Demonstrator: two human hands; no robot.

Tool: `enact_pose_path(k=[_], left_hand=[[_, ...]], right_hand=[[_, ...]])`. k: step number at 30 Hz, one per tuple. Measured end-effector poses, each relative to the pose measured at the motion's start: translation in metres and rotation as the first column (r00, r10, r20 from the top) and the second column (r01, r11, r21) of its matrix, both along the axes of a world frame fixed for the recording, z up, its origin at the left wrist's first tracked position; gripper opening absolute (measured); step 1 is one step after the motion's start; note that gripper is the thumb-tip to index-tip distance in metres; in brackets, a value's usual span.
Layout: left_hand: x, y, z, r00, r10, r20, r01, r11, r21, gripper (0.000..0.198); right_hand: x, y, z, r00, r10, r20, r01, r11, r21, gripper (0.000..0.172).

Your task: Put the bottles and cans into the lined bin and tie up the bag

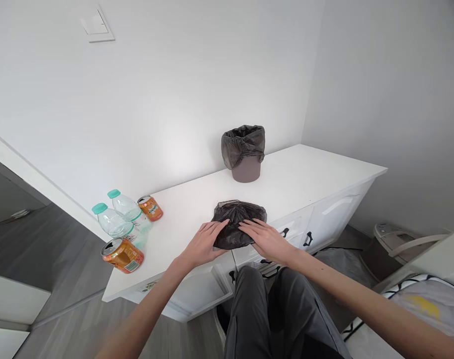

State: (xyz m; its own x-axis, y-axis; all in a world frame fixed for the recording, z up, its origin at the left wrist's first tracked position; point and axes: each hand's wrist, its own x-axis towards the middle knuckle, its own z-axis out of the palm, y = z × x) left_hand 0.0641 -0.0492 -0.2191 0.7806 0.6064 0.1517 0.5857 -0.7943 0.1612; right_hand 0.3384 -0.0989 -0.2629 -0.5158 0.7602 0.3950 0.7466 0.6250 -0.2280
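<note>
Along the white cabinet top (316, 172), our left hand (205, 244) and right hand (267, 241) touch the black bag (232, 239), fingers loosely extended, grip unclear; uneven pulling could tear its thin plastic.

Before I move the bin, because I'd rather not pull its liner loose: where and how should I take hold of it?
The bin is probably best gripped round its bare lower body, from the front: the black liner drapes over the rim, and the wall rises behind.
</note>
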Motion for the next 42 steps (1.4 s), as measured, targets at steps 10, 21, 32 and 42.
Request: enact_pose_path(k=[10, 21, 32, 42], left_hand=[[0.026, 0.0, 0.029, 0.876, 0.375, 0.303, -0.293, 0.914, -0.282, 0.051], [0.062, 0.027, 0.019, 0.98, 0.192, 0.056, -0.199, 0.899, 0.389, 0.05], [0.03, 0.052, -0.044, 0.954, 0.301, 0.012, -0.301, 0.954, 0.001, 0.064], [0.031, 0.048, -0.045, 0.959, 0.283, 0.032, -0.284, 0.958, 0.046, 0.062]], right_hand=[[-0.005, 0.016, 0.045, 0.882, -0.284, -0.377, 0.309, 0.951, 0.008, 0.068], [-0.036, 0.07, 0.018, 0.964, -0.26, 0.063, 0.26, 0.966, 0.005, 0.055], [-0.019, 0.083, -0.006, 0.962, -0.269, 0.046, 0.273, 0.945, -0.177, 0.061], [-0.018, 0.088, -0.015, 0.962, -0.262, 0.082, 0.272, 0.948, -0.162, 0.061]])
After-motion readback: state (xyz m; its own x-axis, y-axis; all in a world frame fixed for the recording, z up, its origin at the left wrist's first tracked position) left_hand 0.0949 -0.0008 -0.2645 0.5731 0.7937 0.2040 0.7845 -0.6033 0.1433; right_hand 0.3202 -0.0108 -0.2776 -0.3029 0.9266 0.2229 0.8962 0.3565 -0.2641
